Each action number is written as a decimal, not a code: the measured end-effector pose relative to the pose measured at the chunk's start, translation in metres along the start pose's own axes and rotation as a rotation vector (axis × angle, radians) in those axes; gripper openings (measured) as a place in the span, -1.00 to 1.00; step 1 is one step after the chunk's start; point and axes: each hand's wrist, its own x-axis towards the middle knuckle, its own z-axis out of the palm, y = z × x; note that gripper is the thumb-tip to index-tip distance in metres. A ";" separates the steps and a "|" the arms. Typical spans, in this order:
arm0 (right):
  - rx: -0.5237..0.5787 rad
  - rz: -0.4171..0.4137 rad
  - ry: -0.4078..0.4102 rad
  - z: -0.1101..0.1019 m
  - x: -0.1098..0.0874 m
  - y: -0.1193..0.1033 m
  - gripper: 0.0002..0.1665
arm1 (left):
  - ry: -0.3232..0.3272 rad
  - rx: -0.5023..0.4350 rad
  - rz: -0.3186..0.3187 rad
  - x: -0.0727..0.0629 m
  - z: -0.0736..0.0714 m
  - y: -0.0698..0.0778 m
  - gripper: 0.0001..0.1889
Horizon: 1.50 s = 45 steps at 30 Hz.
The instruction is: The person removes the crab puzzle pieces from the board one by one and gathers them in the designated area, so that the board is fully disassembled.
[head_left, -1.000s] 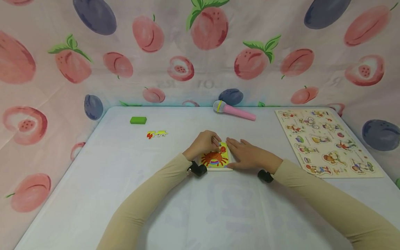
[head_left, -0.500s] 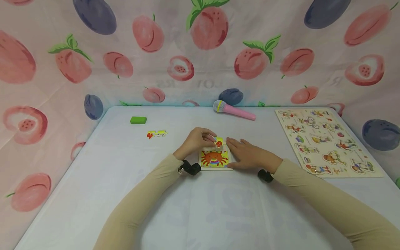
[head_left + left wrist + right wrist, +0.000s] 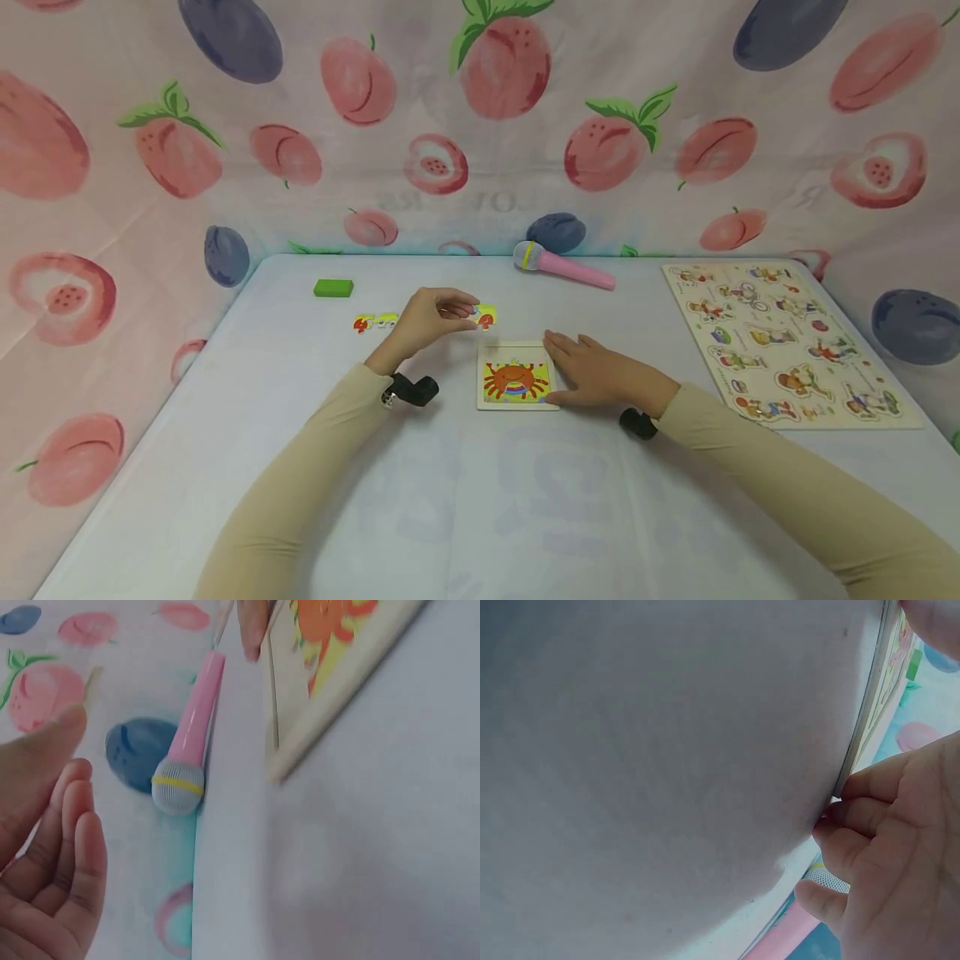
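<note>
In the head view my left hand [image 3: 433, 321] pinches a yellow puzzle piece [image 3: 486, 315] with a red crab claw on it, raised beyond the small puzzle tray. That pale wooden tray [image 3: 517, 344] lies flat in the middle, its lower part filled with an orange crab picture [image 3: 516, 382] and its upper strip bare. My right hand [image 3: 596, 371] rests along the tray's right side, fingers extended at the far corner and thumb at the near one. In the right wrist view its fingertips [image 3: 866, 784] touch the tray's edge. Past my left wrist lie other yellow-and-red puzzle pieces [image 3: 373, 322], partly hidden.
A green block [image 3: 333, 288] sits at the back left. The pink toy microphone [image 3: 564, 265] lies near the table's back edge. On the right is a large wooden puzzle board [image 3: 787, 342] with many figures. Fruit-print cloth [image 3: 480, 200] hangs behind the table.
My left hand has lifted the yellow claw piece out of the tray's upper part and carried it up and left, uncovering the bare strip. My right hand has stayed at the tray.
</note>
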 end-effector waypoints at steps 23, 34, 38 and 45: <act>0.025 -0.013 0.018 0.003 -0.001 0.003 0.12 | -0.013 0.225 -0.112 -0.003 -0.088 -0.060 -0.63; 0.028 -0.016 0.014 0.004 -0.001 0.003 0.12 | -0.069 0.308 -0.190 0.004 -0.085 -0.084 -0.67; 0.023 -0.017 0.014 0.003 -0.001 0.003 0.12 | -0.087 0.324 -0.203 0.006 -0.085 -0.089 -0.66; 0.005 -0.019 0.013 0.001 -0.001 0.002 0.12 | -0.128 0.355 -0.193 0.009 -0.085 -0.088 -0.66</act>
